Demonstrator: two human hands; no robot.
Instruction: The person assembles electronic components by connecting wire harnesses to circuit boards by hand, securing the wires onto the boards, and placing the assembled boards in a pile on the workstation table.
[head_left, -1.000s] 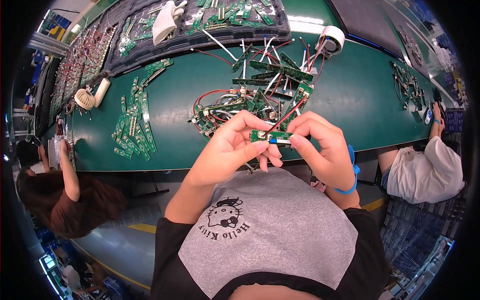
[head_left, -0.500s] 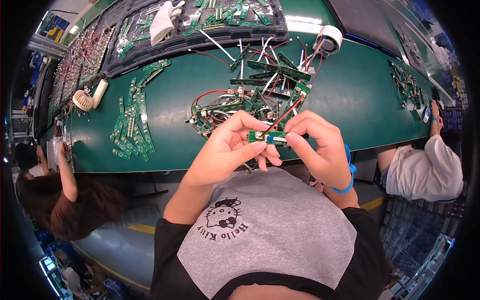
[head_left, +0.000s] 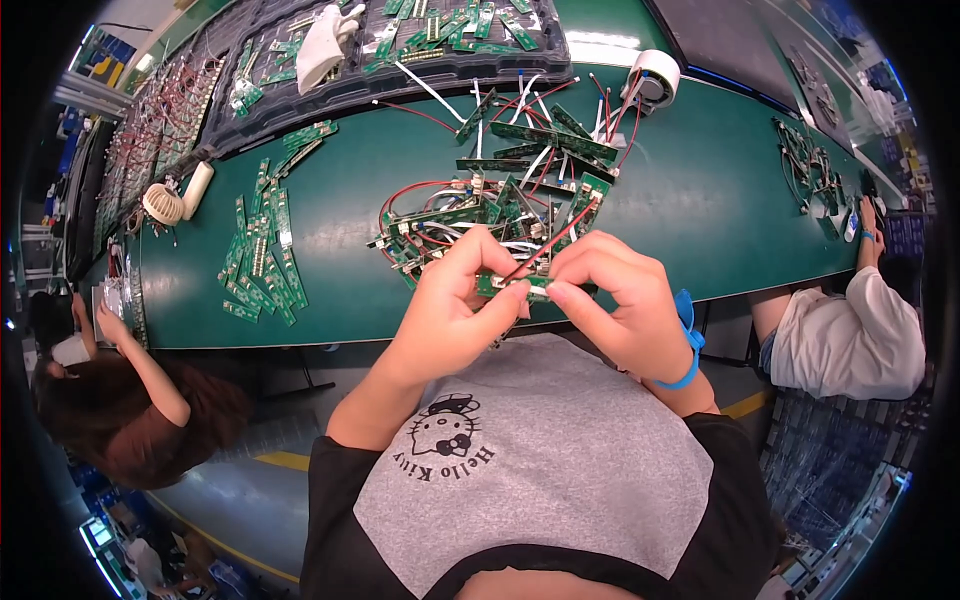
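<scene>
Between my two hands, just in front of the table edge, is a small green circuit board (head_left: 487,284) with a red and black cable (head_left: 545,247) rising from it to another board (head_left: 594,188). My left hand (head_left: 455,305) grips its left part, thumb on top. My right hand (head_left: 618,300), with a blue band at the wrist, pinches at its right part, where a short white strip shows between the thumbs. The fingers hide much of the board. Right beyond my hands lies a tangled heap of wired circuit boards (head_left: 450,215).
Loose green boards (head_left: 262,250) lie to the left, near a cream handheld fan (head_left: 163,203). A black tray (head_left: 400,75) at the back holds boards and a white glove (head_left: 325,50). A white round device (head_left: 655,78) stands back right. Co-workers sit on both sides.
Both thumbs have come closer together over the board, covering the blue end of the white strip. The board and my hands have shifted slightly left.
</scene>
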